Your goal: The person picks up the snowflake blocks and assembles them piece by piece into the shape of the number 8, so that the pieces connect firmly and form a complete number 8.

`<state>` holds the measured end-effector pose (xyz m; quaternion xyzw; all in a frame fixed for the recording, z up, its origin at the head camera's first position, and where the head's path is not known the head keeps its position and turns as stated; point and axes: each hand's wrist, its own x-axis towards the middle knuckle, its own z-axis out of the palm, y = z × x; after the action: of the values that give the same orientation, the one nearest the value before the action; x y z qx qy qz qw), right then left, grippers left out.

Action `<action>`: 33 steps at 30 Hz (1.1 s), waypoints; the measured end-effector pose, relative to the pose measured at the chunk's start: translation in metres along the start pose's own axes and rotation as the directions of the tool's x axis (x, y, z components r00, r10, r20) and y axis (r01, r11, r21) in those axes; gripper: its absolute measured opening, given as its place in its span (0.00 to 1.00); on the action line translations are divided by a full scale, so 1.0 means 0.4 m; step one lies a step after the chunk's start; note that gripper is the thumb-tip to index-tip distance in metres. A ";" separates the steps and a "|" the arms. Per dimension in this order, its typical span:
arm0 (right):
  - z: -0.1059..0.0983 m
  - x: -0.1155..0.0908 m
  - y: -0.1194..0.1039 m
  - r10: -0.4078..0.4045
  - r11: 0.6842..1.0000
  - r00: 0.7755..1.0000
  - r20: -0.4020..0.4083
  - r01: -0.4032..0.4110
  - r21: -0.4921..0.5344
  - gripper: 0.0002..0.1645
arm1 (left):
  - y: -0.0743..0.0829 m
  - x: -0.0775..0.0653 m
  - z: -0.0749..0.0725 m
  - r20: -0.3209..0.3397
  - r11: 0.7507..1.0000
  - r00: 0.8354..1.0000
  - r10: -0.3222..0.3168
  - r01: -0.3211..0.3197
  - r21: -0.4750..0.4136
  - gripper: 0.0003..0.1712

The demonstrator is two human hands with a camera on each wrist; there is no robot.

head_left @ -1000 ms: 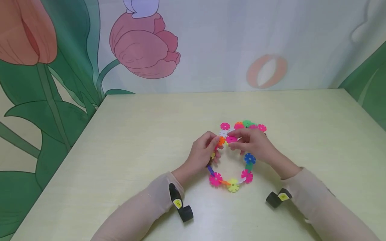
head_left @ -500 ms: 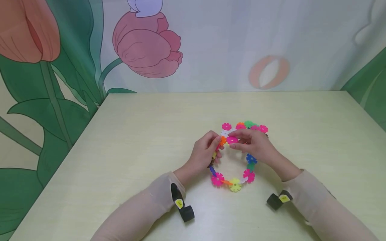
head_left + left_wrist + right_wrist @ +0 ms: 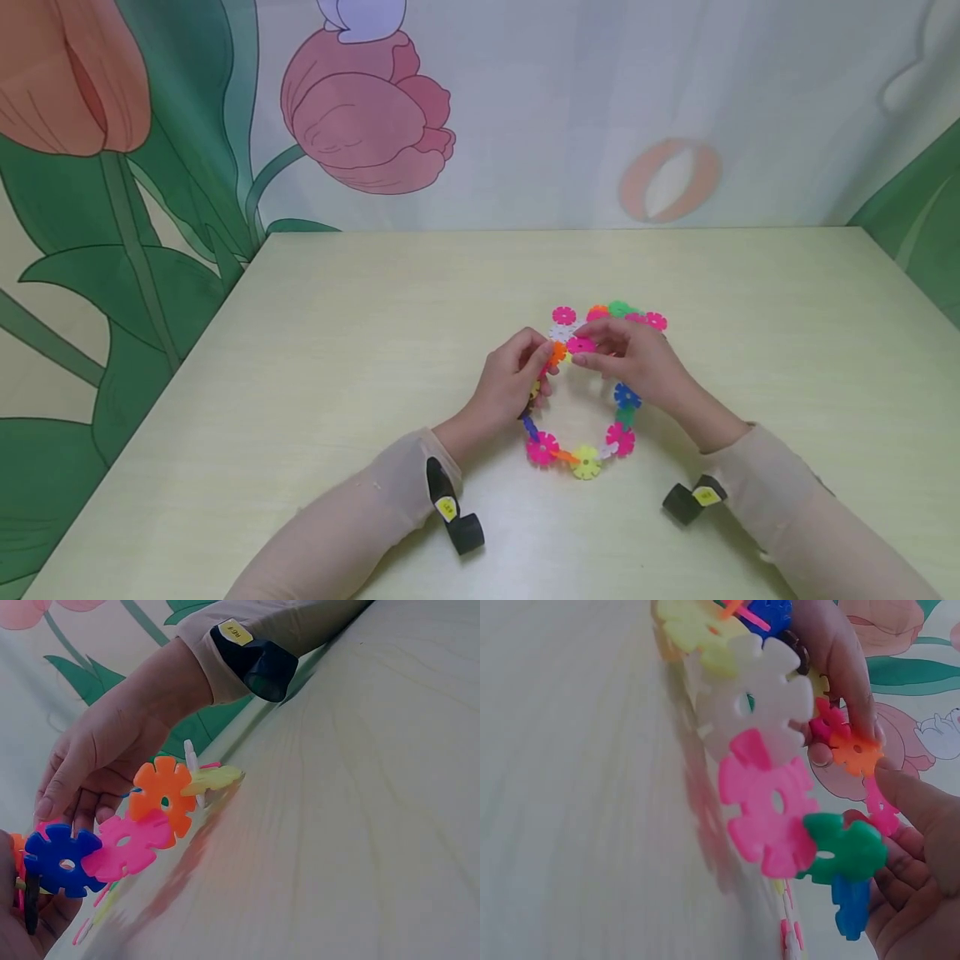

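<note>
Pale table (image 3: 337,350); behind, tulip-printed backdrop (image 3: 525,108) (fabric, apparently).

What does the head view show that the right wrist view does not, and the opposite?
Only head view: both sleeves and the black wrist cameras.
Only right wrist view: the flat side of the white flower between a yellow flower and a pink flower.
Both: the left hand pinching an orange flower, and the right hand holding another pink flower.
</note>
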<state>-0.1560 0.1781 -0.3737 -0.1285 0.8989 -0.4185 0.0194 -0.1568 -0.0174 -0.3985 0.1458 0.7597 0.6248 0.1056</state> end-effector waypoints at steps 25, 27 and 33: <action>0.012 -0.012 -0.022 -0.136 0.984 0.991 0.011 0.137 -0.113 0.22 | 0.001 -0.006 0.005 0.005 0.974 0.998 0.055 -0.055 0.219 0.12; 0.010 -0.011 -0.019 -0.117 0.989 0.993 0.013 0.118 -0.094 0.22 | 0.004 -0.008 0.005 -0.003 0.977 0.998 0.056 -0.055 0.207 0.12; 0.017 -0.014 -0.012 -0.094 0.995 0.996 0.000 0.094 -0.033 0.22 | 0.009 -0.016 0.007 -0.010 0.982 0.999 0.052 -0.049 0.181 0.12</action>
<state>-0.1485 0.1713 -0.3749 -0.1708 0.8986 -0.4041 -0.0030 -0.1497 -0.0165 -0.3958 0.1696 0.8100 0.5569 0.0705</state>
